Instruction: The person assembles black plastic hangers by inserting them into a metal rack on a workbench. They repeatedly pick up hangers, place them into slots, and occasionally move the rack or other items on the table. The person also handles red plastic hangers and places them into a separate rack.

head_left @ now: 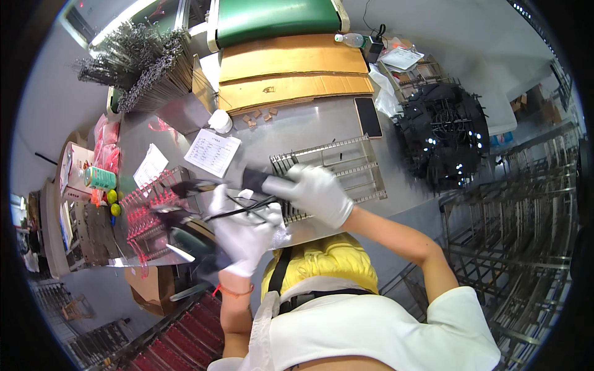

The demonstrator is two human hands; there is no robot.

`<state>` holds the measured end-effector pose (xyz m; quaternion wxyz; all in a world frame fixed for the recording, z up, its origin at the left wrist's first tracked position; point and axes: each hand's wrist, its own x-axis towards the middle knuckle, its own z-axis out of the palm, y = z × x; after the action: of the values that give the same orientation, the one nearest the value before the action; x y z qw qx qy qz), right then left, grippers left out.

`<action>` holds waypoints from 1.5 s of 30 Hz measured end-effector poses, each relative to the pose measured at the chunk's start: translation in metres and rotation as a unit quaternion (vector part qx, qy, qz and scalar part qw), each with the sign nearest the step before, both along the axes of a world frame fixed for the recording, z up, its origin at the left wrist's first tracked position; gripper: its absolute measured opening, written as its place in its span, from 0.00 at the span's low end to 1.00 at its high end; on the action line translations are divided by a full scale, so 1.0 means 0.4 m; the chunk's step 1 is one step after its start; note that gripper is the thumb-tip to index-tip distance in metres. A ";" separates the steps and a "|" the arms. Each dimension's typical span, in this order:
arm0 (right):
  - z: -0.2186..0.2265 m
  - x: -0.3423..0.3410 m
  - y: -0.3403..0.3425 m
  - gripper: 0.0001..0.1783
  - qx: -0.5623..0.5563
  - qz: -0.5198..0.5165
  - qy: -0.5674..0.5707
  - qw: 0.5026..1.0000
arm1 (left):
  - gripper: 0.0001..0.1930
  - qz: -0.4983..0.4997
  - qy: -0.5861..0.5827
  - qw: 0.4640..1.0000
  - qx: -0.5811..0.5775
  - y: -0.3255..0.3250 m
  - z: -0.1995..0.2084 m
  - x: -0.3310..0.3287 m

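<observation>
Both my hands wear white gloves and work over the near edge of the metal table. My left hand (242, 238) is closed around a bunch of glossy black parts (201, 247) with thin dark stems; motion blurs them and I cannot make out their kind. In my right hand (318, 193), the closed fingers grip a flat black piece (253, 179), also blurred. Below and beyond that hand lies a metal rack frame (373, 167) with rows of small clips. Just left of the black parts stands a rack with red-pink clips (145, 213).
Behind are cardboard sheets (291, 59), a green conveyor belt (278, 18) and bundled wire rods (161, 74). A printed sheet (212, 153), white tub (220, 121) and black phone-like slab (369, 117) lie on the table. Black parts pile up (442, 136) at right, beside stacked metal racks (513, 229).
</observation>
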<state>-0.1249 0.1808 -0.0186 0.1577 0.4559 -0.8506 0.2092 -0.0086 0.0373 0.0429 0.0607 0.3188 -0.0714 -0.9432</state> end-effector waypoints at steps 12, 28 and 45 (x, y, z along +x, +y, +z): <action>-0.207 -0.022 0.083 0.33 0.060 -0.143 -0.554 0.818 | 0.37 -0.010 0.161 0.986 0.032 -0.049 0.000 0.054; 0.075 -0.091 0.046 0.37 0.042 0.160 -0.029 0.986 | 0.25 -0.110 0.038 0.971 0.211 0.064 0.021 0.044; -0.251 -0.036 0.110 0.30 0.138 -0.059 -0.425 0.893 | 0.35 0.167 0.286 0.880 -0.340 -0.177 -0.019 0.113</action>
<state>-0.1393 0.2249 -0.1192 -0.2716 0.2898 -0.8819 0.2538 0.0365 -0.0337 0.0354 0.3401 0.0019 -0.3127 -0.8869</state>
